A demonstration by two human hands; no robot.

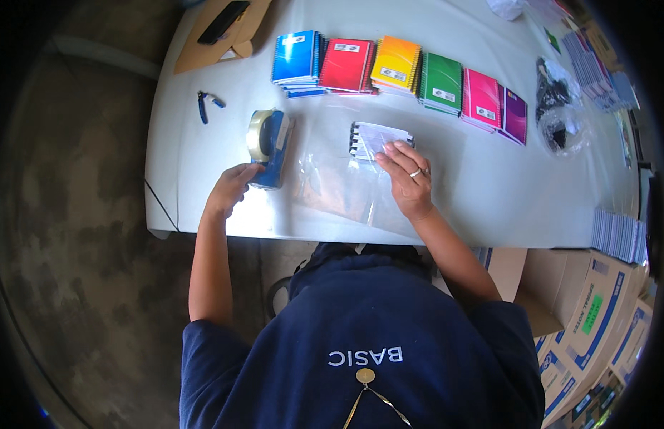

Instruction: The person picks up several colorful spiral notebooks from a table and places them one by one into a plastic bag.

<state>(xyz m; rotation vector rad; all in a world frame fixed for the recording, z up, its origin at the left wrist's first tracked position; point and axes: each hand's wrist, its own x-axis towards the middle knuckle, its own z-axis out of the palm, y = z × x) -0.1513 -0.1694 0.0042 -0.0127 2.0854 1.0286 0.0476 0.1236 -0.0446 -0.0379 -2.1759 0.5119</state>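
Note:
A blue tape dispenser [278, 161] lies on the table at the left, with a wide roll of clear tape [259, 136] on it. My left hand [232, 189] is closed on the dispenser's near end. In the middle is a small pack of notebooks [371, 138], white on top, with black binding along its left edge. Clear plastic film [339, 187] spreads from it toward me. My right hand [409, 179], a ring on one finger, grips the pack's right side through the film; its thumb is mostly hidden.
Stacks of blue [294, 57], red [346, 64], yellow [396, 61], green [441, 79], pink [481, 96] and purple [515, 114] spiral notebooks line the far side. Small cutters [203, 107] lie left; a phone [223, 21] sits on cardboard behind. Plastic bags [561, 107] and cardboard boxes [589, 314] are right.

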